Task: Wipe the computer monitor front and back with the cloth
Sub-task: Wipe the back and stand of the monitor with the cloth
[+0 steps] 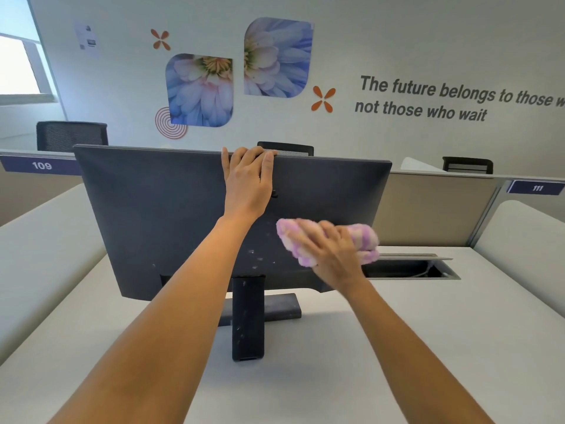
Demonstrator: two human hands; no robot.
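The dark grey monitor (159, 215) stands on the white desk with its back panel facing me; its stand (248, 319) rises from a flat base. My left hand (249, 179) grips the monitor's top edge, fingers curled over it. My right hand (333, 255) presses a folded pink-and-white cloth (365, 237) flat against the lower right of the back panel. Pale specks dot the panel left of the cloth and the stand. The screen side is hidden.
An open cable slot (406, 267) is cut into the white desk (336, 347) just right of the monitor. Beige partitions with labels 109 (41, 165) and 111 (537, 188) fence the desk. Black chair backs (72, 136) show beyond them.
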